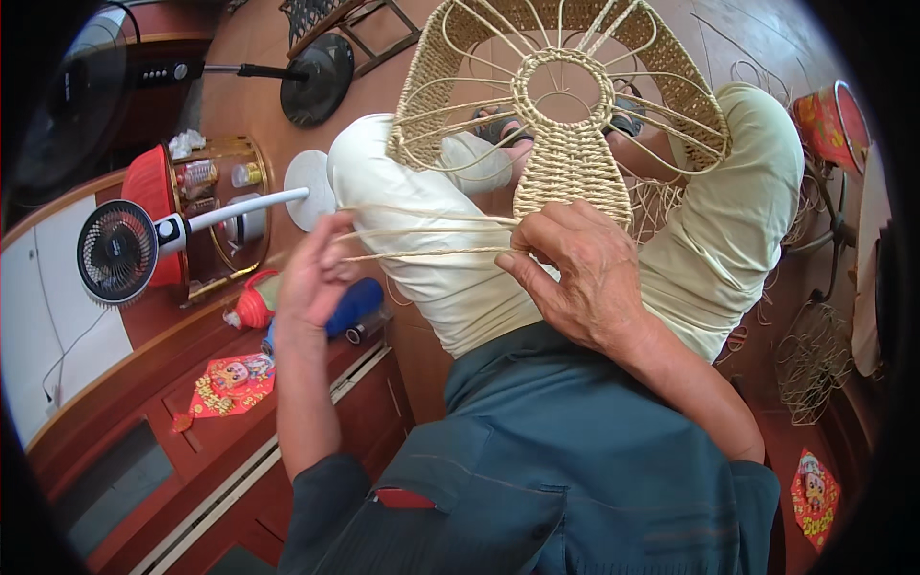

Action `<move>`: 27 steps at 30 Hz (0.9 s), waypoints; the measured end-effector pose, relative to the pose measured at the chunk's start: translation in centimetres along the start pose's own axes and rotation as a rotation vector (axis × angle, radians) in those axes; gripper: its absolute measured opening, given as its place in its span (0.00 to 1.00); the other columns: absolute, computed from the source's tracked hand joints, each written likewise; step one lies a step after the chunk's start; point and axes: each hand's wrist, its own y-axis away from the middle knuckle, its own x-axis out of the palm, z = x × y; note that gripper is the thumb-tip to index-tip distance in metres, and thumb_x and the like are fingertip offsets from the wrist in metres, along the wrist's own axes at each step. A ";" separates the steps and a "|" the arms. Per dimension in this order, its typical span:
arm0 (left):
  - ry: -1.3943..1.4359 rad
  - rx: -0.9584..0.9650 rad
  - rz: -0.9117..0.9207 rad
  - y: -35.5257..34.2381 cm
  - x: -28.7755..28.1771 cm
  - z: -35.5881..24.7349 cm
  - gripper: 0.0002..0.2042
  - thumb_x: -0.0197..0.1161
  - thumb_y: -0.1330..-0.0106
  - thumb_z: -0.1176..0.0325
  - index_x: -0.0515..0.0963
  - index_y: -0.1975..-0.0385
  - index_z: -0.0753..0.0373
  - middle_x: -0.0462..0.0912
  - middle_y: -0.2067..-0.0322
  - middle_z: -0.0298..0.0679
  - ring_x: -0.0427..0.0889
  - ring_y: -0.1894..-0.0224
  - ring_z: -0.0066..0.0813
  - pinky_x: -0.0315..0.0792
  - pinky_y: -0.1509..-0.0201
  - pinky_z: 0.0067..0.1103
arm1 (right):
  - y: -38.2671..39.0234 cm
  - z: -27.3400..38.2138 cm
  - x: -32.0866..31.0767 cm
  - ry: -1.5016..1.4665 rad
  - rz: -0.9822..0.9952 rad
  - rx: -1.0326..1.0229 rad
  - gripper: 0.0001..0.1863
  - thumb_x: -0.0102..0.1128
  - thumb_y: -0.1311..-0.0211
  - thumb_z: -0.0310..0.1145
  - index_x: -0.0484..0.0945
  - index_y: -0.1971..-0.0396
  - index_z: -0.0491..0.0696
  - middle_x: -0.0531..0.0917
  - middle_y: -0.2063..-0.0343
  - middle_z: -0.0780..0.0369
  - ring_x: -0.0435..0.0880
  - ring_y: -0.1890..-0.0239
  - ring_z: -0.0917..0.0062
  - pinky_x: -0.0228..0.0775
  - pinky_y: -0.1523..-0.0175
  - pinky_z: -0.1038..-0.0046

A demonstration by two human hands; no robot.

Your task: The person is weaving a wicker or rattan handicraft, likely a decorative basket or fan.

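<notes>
The right hand (585,273) was curled, its fingertips pinched on the lower edge of the tightly woven panel of a pale wicker frame (570,115). The left hand (314,273) was closed around several thin, straw-coloured strands (431,235), which were stretched almost level from the woven panel across to that hand. The frame was propped on the knees, over cream trousers (450,278); a plaited ring was set at its centre, thin ribs were fanned outward from the ring, and a braided band was curved around the top. A white desk fan (120,251) with a round black grille was seen to the left, beside a red container on the wooden counter (240,422). Loose wire-like basket frames (813,359) were lying on the floor at the right.
</notes>
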 end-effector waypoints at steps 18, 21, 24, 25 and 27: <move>-0.897 0.759 -0.147 2.4 -0.8 -1.7 0.11 0.62 0.21 0.67 0.85 0.48 0.66 0.89 0.55 0.36 0.85 0.52 0.21 0.77 0.43 0.21 | -0.2 -0.5 -0.9 -0.353 -0.063 0.218 0.12 0.65 0.27 0.36 0.81 0.66 0.42 0.79 0.74 0.58 0.81 0.69 0.63 0.73 0.60 0.62; -1.128 0.741 0.193 4.5 12.1 4.7 0.13 0.63 0.24 0.67 0.83 0.48 0.69 0.88 0.53 0.43 0.86 0.49 0.31 0.77 0.39 0.26 | -0.1 -0.4 -1.1 -0.427 -0.055 0.294 0.11 0.63 0.25 0.35 0.81 0.65 0.42 0.79 0.74 0.58 0.79 0.71 0.66 0.72 0.61 0.65; -0.948 0.469 0.299 3.9 16.3 7.0 0.13 0.62 0.23 0.66 0.84 0.49 0.68 0.89 0.54 0.44 0.86 0.50 0.31 0.78 0.41 0.27 | -0.3 -0.5 -1.1 -0.384 -0.058 0.264 0.12 0.64 0.25 0.35 0.80 0.65 0.42 0.79 0.74 0.58 0.78 0.72 0.68 0.71 0.63 0.66; -0.906 0.296 0.344 3.4 16.0 6.8 0.13 0.61 0.22 0.65 0.84 0.49 0.68 0.88 0.57 0.42 0.85 0.53 0.28 0.78 0.45 0.25 | -0.3 -0.6 -1.2 -0.376 -0.044 0.296 0.12 0.64 0.25 0.35 0.80 0.65 0.42 0.79 0.74 0.58 0.78 0.73 0.68 0.71 0.63 0.66; -0.871 0.294 0.331 2.5 13.9 6.2 0.14 0.59 0.20 0.62 0.85 0.51 0.67 0.86 0.62 0.36 0.81 0.60 0.21 0.76 0.53 0.23 | -0.4 -0.8 -1.2 -0.369 -0.089 0.245 0.11 0.65 0.25 0.35 0.80 0.65 0.42 0.79 0.75 0.58 0.79 0.73 0.68 0.71 0.63 0.66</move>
